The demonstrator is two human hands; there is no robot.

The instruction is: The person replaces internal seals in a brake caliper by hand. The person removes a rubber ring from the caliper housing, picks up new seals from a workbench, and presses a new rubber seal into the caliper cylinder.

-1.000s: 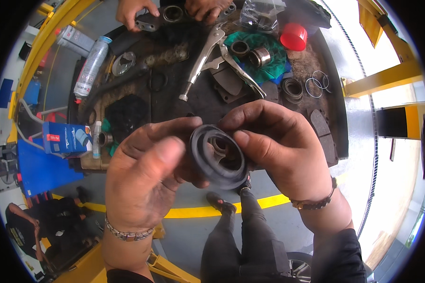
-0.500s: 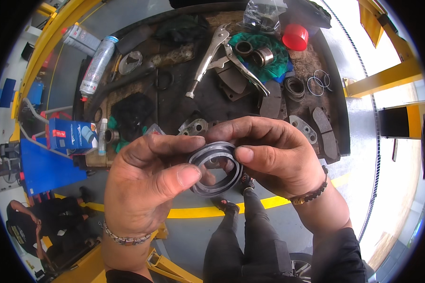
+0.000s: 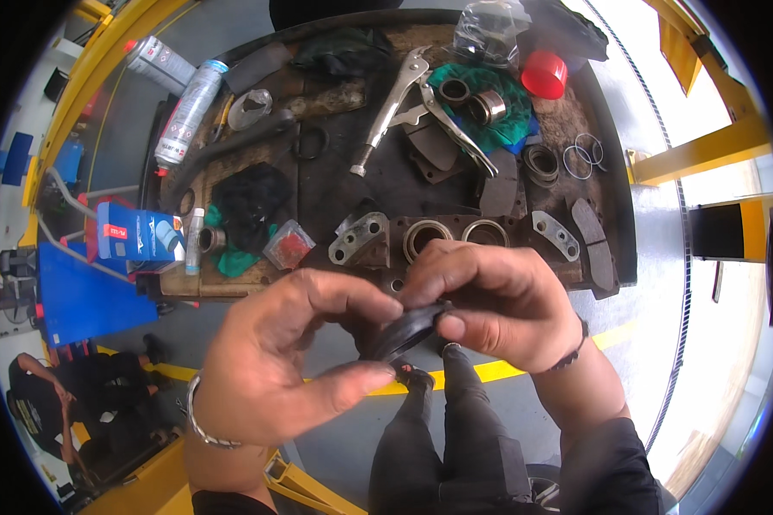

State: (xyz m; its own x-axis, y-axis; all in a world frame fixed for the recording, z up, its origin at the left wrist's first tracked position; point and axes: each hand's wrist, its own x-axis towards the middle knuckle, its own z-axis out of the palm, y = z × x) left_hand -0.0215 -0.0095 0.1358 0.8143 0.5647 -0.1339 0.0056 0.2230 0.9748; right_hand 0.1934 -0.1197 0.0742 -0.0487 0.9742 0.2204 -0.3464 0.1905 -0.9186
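Observation:
A black rubber ring (image 3: 406, 331), like a caliper piston's dust boot, is held tilted nearly edge-on in front of the bench. My right hand (image 3: 502, 305) pinches its right end between thumb and fingers. My left hand (image 3: 305, 343) curls round the left end, thumb below and fingers above; some of its fingertips are hidden behind the ring. Just beyond my hands lies a brake caliper (image 3: 376, 239) with two round bores, partly covered by my right hand.
On the bench lie locking pliers (image 3: 392, 116), brake pads (image 3: 591, 236), metal pistons (image 3: 487, 106) on a green cloth, a red cap (image 3: 544, 75), thin rings (image 3: 582, 150), spray cans (image 3: 189, 116) and a blue box (image 3: 137, 233). Another person (image 3: 73, 399) is at lower left.
The rubber ring has turned from facing me to nearly edge-on. Both hands have come slightly lower, baring more of the caliper and its bores.

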